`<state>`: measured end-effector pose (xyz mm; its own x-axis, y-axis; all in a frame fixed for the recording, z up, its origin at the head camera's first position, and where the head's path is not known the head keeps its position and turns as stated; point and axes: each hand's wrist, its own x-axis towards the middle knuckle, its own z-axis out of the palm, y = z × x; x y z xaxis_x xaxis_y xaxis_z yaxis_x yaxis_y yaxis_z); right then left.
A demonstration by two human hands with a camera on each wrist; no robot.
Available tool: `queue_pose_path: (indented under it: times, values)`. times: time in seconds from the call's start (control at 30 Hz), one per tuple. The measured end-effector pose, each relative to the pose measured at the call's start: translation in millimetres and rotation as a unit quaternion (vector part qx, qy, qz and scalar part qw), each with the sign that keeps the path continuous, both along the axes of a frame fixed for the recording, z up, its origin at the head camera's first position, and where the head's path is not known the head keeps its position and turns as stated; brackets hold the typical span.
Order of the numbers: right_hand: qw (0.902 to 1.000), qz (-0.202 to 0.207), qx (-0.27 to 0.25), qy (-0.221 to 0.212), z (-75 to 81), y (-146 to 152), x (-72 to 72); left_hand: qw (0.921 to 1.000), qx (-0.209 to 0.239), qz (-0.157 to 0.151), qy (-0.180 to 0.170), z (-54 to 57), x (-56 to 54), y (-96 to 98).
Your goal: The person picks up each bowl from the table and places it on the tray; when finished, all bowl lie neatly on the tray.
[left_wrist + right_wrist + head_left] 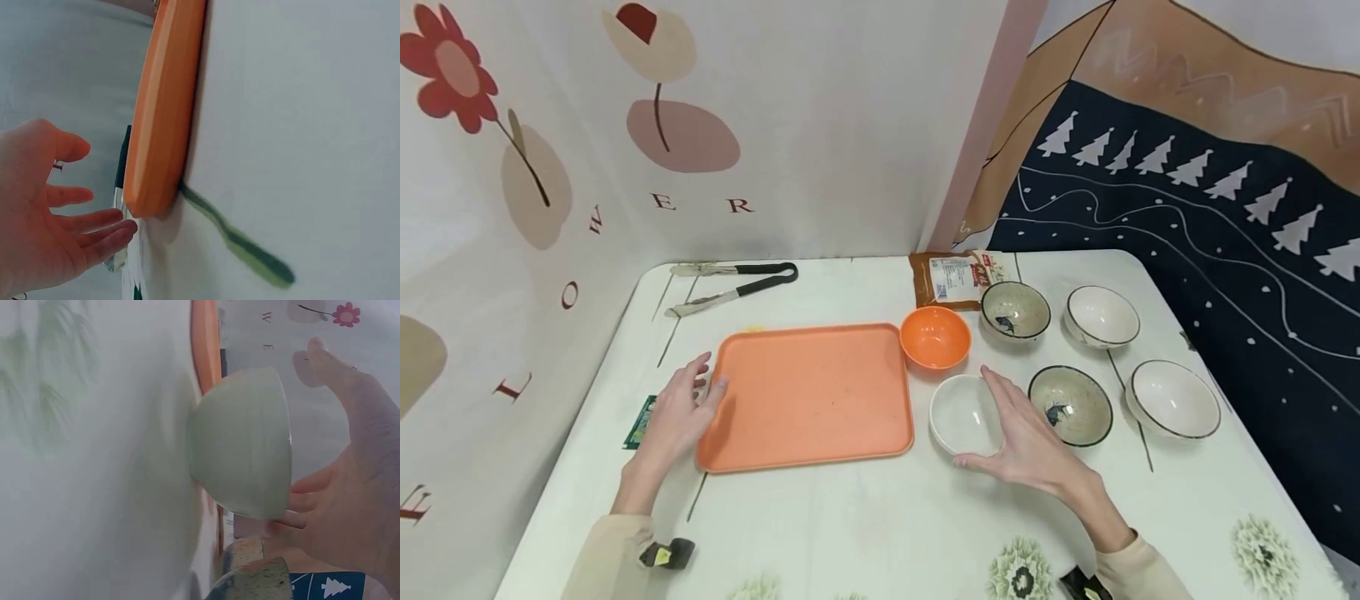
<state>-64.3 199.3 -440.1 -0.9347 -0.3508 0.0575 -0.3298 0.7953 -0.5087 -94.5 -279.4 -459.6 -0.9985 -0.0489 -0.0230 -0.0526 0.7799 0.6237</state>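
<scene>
An orange tray (812,400) lies flat on the table, and my left hand (681,412) hovers at its left edge with fingers loosely bent. The left wrist view shows that hand (69,219) apart from the tray side (159,125), holding nothing. My right hand (1030,433) reaches over a white bowl (962,417), thumb and fingers spread wide across its right side. In the right wrist view the fingers are right at the bowl's (244,444) rim, while the thumb stands off it.
An orange bowl (936,337) stands by the tray's back right corner. Two speckled bowls (1075,400) and two white dark-rimmed bowls (1176,400) stand to the right. Tongs (737,287) lie at the back left, a brown packet (955,279) at the back, a green packet (640,423) beneath my left wrist.
</scene>
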Motion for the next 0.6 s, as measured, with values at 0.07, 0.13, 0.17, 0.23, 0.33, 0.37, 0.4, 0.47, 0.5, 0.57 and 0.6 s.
queue_pose_path:
  times: [0.07, 0.13, 0.17, 0.23, 0.33, 0.37, 0.4, 0.47, 0.5, 0.57, 0.6]
  values:
    - [1.0, -0.005, -0.002, 0.003, -2.8, 0, 1.7, 0.9999, 0.009, 0.008, -0.006, -2.5, -1.0, -1.2]
    - [0.9999, -0.006, -0.002, 0.009, -5.6, -1, 3.0, 0.9997, 0.014, 0.014, -0.01, -4.3, -1.6, -2.3]
    - [0.9999, -0.005, -0.002, 0.012, -6.7, -1, 3.5, 0.9996, 0.015, 0.018, -0.013, -5.0, -2.0, -2.7]
    - [0.9998, -0.003, 0.001, 0.02, -8.8, -1, 4.1, 0.9995, 0.018, 0.024, -0.014, -6.6, -3.5, -3.6]
    - [0.9995, -0.002, 0.008, 0.029, -10.5, -1, 3.9, 0.9994, 0.016, 0.026, -0.013, -8.6, -7.1, -4.7]
    - [0.9994, -0.002, 0.01, 0.032, -11.0, 0, 3.6, 0.9995, 0.015, 0.026, -0.011, -9.3, -8.4, -5.2]
    - [0.9994, -0.002, 0.011, 0.034, -11.4, 0, 3.2, 0.9995, 0.014, 0.025, -0.01, -10.2, -9.7, -6.0]
    - [0.9993, -0.003, 0.011, 0.037, -12.3, 0, 2.5, 0.9996, 0.013, 0.024, -0.008, -11.5, -12.3, -7.4]
    - [0.9992, -0.003, 0.01, 0.039, -12.5, 1, 2.1, 0.9996, 0.011, 0.025, -0.008, -12.2, -13.4, -8.1]
    - [0.999, -0.004, 0.009, 0.044, -12.9, 1, 1.3, 0.9996, 0.008, 0.028, -0.007, -13.8, -15.8, -9.7]
    - [0.9989, -0.004, 0.009, 0.046, -13.2, 2, 0.8, 0.9995, 0.007, 0.03, -0.006, -14.7, -16.9, -10.4]
